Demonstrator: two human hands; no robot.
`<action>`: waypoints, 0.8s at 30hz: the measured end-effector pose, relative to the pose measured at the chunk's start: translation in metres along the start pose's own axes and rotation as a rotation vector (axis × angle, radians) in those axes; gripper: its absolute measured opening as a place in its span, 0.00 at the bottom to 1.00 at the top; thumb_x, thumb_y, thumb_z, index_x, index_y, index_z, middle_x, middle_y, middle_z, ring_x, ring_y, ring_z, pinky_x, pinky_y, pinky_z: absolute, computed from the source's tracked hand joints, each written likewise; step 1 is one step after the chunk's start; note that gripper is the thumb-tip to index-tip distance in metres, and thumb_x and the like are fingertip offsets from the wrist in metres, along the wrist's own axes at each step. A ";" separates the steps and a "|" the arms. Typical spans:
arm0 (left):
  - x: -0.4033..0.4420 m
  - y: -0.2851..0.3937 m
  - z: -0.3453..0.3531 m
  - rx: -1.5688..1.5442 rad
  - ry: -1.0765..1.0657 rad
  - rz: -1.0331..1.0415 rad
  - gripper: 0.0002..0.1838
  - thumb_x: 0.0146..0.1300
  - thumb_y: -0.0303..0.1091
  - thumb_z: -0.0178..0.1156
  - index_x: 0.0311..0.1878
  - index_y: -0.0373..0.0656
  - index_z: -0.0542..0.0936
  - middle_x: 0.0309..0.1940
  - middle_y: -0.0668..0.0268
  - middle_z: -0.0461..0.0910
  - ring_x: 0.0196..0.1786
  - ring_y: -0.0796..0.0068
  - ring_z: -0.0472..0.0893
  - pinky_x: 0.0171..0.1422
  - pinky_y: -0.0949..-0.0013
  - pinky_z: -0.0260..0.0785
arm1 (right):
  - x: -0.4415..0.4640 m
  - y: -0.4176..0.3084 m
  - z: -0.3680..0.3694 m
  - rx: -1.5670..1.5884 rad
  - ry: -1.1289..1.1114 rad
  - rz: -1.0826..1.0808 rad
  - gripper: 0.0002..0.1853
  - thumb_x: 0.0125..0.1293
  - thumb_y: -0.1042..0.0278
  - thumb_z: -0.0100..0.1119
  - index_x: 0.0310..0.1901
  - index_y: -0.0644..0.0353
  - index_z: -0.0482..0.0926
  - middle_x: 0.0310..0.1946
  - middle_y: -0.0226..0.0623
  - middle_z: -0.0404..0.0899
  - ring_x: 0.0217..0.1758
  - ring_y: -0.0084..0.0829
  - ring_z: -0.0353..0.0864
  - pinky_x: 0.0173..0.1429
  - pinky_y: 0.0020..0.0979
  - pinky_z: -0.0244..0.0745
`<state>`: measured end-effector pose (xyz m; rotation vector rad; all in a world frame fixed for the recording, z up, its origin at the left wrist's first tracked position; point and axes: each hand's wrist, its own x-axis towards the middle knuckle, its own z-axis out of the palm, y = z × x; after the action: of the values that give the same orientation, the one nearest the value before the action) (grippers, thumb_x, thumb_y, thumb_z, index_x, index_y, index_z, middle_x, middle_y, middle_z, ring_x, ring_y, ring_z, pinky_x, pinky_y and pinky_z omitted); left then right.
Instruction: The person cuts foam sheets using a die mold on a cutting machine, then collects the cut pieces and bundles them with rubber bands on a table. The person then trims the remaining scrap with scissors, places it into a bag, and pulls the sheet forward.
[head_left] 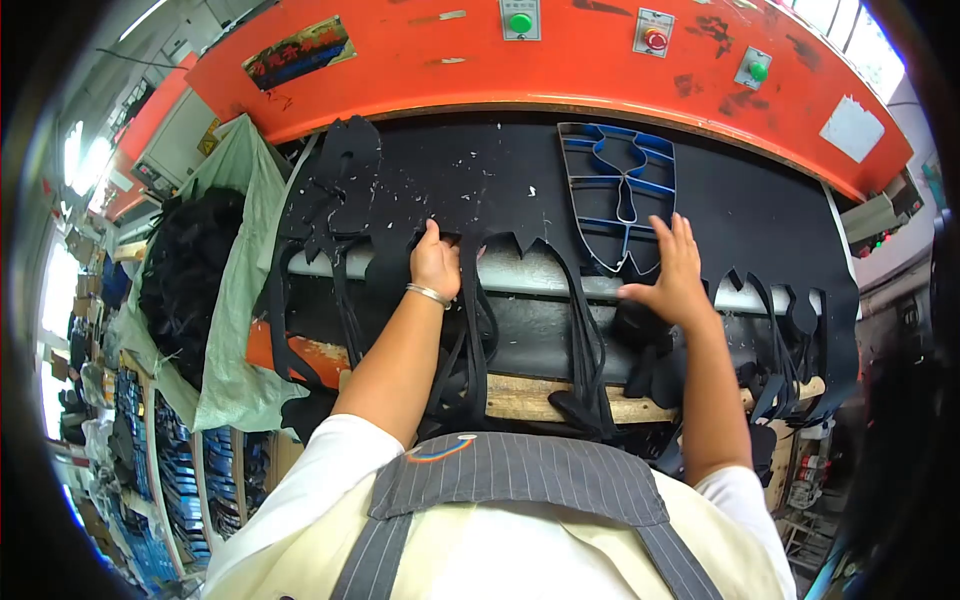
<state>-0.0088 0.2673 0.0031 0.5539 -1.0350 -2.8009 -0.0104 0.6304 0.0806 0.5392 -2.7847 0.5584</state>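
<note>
My left hand [436,266], with a bracelet on its wrist, is closed at the cut front edge of a black sheet [450,180]. Its fingertips are partly hidden against the dark material. A metal cutting die [622,185] with blue-sided blades lies on the sheet to the right, its outline a tapered frame with curved inner blades. Beside the die's lower right corner is my right hand [676,275], fingers stretched and thumb spread, holding nothing. Cut strips [588,350] of the black material hang over the front edge between my arms.
An orange machine beam [440,75] spans the back, with green buttons [520,23] and a red button [655,39]. At left stands a pale green sack [235,290] full of black scraps [190,280]. A wooden bar [530,400] runs along the front.
</note>
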 end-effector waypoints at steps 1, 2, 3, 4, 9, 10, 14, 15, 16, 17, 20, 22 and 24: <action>-0.001 0.001 -0.008 -0.084 -0.062 -0.021 0.24 0.77 0.48 0.40 0.64 0.41 0.69 0.62 0.54 0.73 0.63 0.51 0.73 0.65 0.39 0.66 | 0.005 -0.022 -0.005 0.021 0.052 -0.116 0.53 0.39 0.48 0.81 0.67 0.57 0.66 0.71 0.56 0.58 0.77 0.53 0.52 0.77 0.47 0.51; -0.002 0.001 -0.017 -0.163 -0.122 -0.046 0.22 0.78 0.44 0.38 0.64 0.40 0.69 0.62 0.53 0.73 0.63 0.49 0.73 0.66 0.37 0.65 | 0.007 -0.044 -0.005 0.048 0.103 -0.226 0.48 0.43 0.49 0.79 0.66 0.57 0.68 0.70 0.54 0.60 0.75 0.52 0.56 0.76 0.47 0.53; 0.004 -0.003 -0.027 -0.179 -0.136 -0.004 0.14 0.73 0.30 0.44 0.57 0.37 0.71 0.58 0.52 0.74 0.55 0.46 0.77 0.62 0.42 0.71 | 0.016 -0.062 0.000 0.135 0.112 -0.334 0.40 0.48 0.53 0.76 0.62 0.58 0.72 0.67 0.49 0.66 0.71 0.50 0.63 0.74 0.46 0.57; 0.003 -0.004 -0.027 -0.175 -0.128 -0.005 0.14 0.73 0.30 0.44 0.57 0.37 0.71 0.58 0.52 0.74 0.55 0.46 0.77 0.62 0.42 0.71 | 0.028 -0.079 0.009 0.184 0.060 -0.403 0.36 0.51 0.56 0.74 0.62 0.58 0.72 0.64 0.45 0.70 0.69 0.48 0.67 0.73 0.46 0.59; -0.001 -0.010 -0.003 0.008 0.187 0.026 0.05 0.73 0.31 0.52 0.40 0.42 0.71 0.39 0.59 0.77 0.34 0.60 0.80 0.39 0.59 0.75 | 0.090 -0.122 0.098 0.045 0.011 -0.540 0.32 0.56 0.59 0.70 0.62 0.58 0.72 0.63 0.41 0.73 0.68 0.41 0.69 0.72 0.44 0.62; 0.005 -0.010 -0.007 0.066 0.211 0.005 0.06 0.72 0.31 0.53 0.37 0.43 0.70 0.34 0.61 0.76 0.29 0.66 0.77 0.33 0.64 0.72 | 0.099 -0.128 0.107 -0.051 -0.002 -0.555 0.31 0.57 0.59 0.69 0.61 0.57 0.73 0.63 0.39 0.73 0.68 0.41 0.70 0.70 0.43 0.65; 0.019 -0.012 -0.027 0.174 0.193 -0.022 0.06 0.72 0.30 0.55 0.36 0.44 0.71 0.35 0.60 0.78 0.39 0.63 0.80 0.41 0.63 0.75 | 0.119 -0.124 0.116 -0.038 -0.278 -0.587 0.25 0.60 0.60 0.65 0.59 0.56 0.76 0.61 0.37 0.76 0.65 0.39 0.74 0.63 0.39 0.73; 0.019 -0.013 -0.035 0.167 0.117 -0.032 0.08 0.71 0.27 0.55 0.33 0.44 0.70 0.36 0.60 0.77 0.42 0.62 0.79 0.47 0.63 0.75 | 0.120 -0.120 0.116 -0.008 -0.258 -0.597 0.22 0.62 0.61 0.63 0.57 0.56 0.77 0.59 0.37 0.77 0.63 0.39 0.75 0.61 0.39 0.75; 0.013 -0.012 -0.031 0.153 0.125 -0.033 0.08 0.71 0.27 0.55 0.33 0.44 0.70 0.36 0.60 0.77 0.42 0.62 0.79 0.47 0.63 0.75 | 0.121 -0.119 0.115 0.023 -0.235 -0.607 0.20 0.64 0.61 0.61 0.56 0.56 0.79 0.58 0.37 0.79 0.62 0.38 0.77 0.58 0.38 0.77; 0.001 -0.010 -0.016 0.040 0.125 -0.016 0.08 0.70 0.26 0.55 0.34 0.44 0.70 0.38 0.59 0.77 0.44 0.62 0.79 0.50 0.63 0.74 | 0.121 -0.121 0.114 0.022 -0.226 -0.606 0.19 0.65 0.61 0.60 0.55 0.57 0.79 0.55 0.37 0.80 0.60 0.38 0.78 0.59 0.38 0.77; -0.001 -0.006 -0.003 -0.101 0.140 -0.025 0.05 0.70 0.24 0.55 0.36 0.42 0.71 0.44 0.58 0.77 0.50 0.61 0.77 0.58 0.61 0.71 | 0.122 -0.124 0.115 0.012 -0.245 -0.591 0.18 0.65 0.64 0.59 0.55 0.58 0.79 0.56 0.38 0.80 0.61 0.39 0.78 0.59 0.38 0.77; 0.000 -0.004 0.000 -0.063 0.137 0.003 0.08 0.68 0.22 0.52 0.49 0.36 0.69 0.48 0.54 0.76 0.53 0.60 0.79 0.58 0.60 0.73 | 0.120 -0.127 0.116 0.009 -0.220 -0.584 0.18 0.64 0.66 0.58 0.55 0.57 0.79 0.56 0.38 0.80 0.60 0.38 0.79 0.59 0.38 0.77; 0.001 0.001 0.002 -0.031 0.192 -0.033 0.09 0.66 0.21 0.52 0.49 0.34 0.70 0.46 0.54 0.77 0.48 0.59 0.81 0.54 0.59 0.75 | 0.115 -0.128 0.119 0.009 -0.197 -0.570 0.18 0.64 0.68 0.57 0.56 0.57 0.79 0.56 0.38 0.80 0.60 0.38 0.79 0.59 0.37 0.77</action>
<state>-0.0104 0.2677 0.0044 0.8244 -0.9501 -2.7201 -0.0822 0.4363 0.0511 1.3879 -2.6088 0.4010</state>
